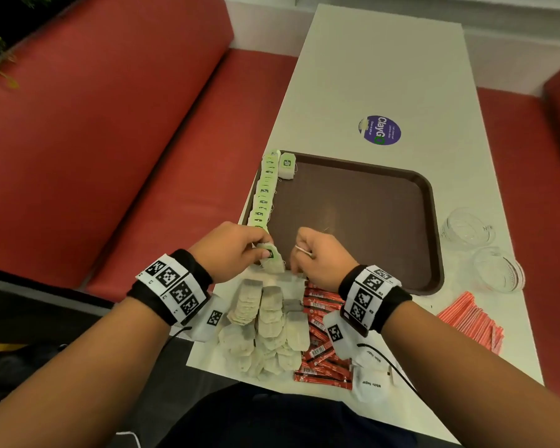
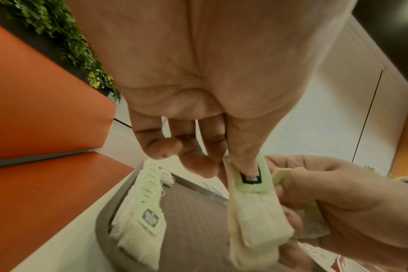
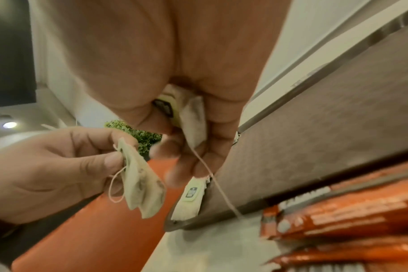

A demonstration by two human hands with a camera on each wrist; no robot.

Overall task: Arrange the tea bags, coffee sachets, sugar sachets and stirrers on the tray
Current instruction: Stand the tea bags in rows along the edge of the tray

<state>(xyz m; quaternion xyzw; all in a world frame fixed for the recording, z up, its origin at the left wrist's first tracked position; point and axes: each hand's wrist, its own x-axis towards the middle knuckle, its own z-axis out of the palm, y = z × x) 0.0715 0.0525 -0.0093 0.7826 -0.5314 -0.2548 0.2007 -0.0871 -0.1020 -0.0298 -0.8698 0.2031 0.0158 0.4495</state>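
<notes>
At the near left corner of the brown tray (image 1: 353, 221), my left hand (image 1: 262, 248) pinches a couple of green-tagged tea bags (image 2: 256, 211) between thumb and fingers. Close beside it, my right hand (image 1: 296, 255) curls round another tea bag (image 3: 193, 119), whose string dangles down. A row of tea bags (image 1: 265, 189) lines the tray's left edge, with one more (image 1: 286, 165) at the far corner. On the table near me lie a tea bag pile (image 1: 269, 328), red coffee sachets (image 1: 324, 337), white sugar sachets (image 1: 370, 379) and red-striped stirrers (image 1: 472, 321).
Two clear glass bowls (image 1: 467, 227) (image 1: 498, 270) stand on the white table right of the tray. A purple round sticker (image 1: 379, 130) is beyond the tray. Red bench seats (image 1: 110, 140) run along the table's left side.
</notes>
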